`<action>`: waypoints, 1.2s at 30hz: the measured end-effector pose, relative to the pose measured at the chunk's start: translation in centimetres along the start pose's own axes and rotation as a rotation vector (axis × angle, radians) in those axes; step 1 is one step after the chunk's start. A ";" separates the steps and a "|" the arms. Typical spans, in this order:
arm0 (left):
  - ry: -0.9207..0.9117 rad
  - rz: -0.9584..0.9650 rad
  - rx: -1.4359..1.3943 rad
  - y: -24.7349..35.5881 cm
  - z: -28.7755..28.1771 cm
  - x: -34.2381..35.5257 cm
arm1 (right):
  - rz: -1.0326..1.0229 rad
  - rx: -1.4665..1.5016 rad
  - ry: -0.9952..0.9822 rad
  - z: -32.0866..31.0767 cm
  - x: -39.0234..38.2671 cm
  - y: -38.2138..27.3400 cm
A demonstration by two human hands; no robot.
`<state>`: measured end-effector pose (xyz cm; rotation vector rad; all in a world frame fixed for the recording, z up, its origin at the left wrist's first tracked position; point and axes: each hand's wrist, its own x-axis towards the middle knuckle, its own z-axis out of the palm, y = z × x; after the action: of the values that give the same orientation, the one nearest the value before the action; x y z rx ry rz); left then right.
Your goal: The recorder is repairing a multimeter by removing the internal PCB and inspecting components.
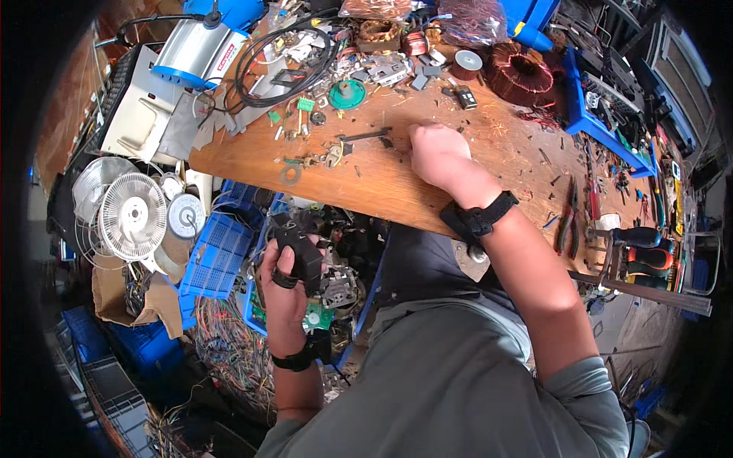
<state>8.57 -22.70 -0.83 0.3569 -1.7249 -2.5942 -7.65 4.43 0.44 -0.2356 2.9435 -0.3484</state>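
Observation:
My left hand is closed around a black plastic part, its thumb pressed along the side. It is held over a blue crate full of scrap, below the table's front edge. My right hand rests on the wooden tabletop with its fingers curled in; whether anything is inside them is hidden. A dark open-end wrench lies just left of that hand. Small metal and plastic bits are scattered near the wrench, and a metal ring sits close to the front edge.
A green round part, a coil of black cable and copper windings crowd the table's back. Pliers and screwdrivers are at the right. A white fan and tangled wires lie to the left.

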 end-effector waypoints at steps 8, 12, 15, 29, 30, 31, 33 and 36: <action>0.003 -0.062 -0.174 -0.9 1.2 1.2 | -0.080 0.040 0.097 2.5 4.7 -3.9; 0.015 -0.003 -0.143 -1.2 1.1 1.3 | -0.114 0.117 0.420 2.4 3.4 -5.8; 0.057 0.024 -0.083 -1.7 2.9 1.8 | -0.147 0.180 0.523 -0.4 -2.6 -6.5; -0.251 -0.056 -0.140 -4.7 8.3 3.0 | -0.170 0.390 0.554 -2.7 -17.0 -3.2; -0.282 -0.114 -0.159 -4.2 8.7 3.2 | -0.092 0.368 0.566 -2.7 -18.1 -1.3; -0.307 -0.167 -0.176 -3.3 9.1 3.1 | -0.020 0.349 0.576 -2.5 -19.4 0.8; -0.242 -0.098 -0.135 -2.5 8.6 3.2 | 0.045 0.388 0.572 -1.6 -22.2 4.2; -0.255 -0.103 -0.117 -2.7 10.1 3.1 | 0.274 0.391 0.526 0.0 -26.0 8.2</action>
<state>3.94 -12.85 -0.14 0.1187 -1.6492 -2.9103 16.54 16.90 2.30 0.3629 3.2410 -1.0662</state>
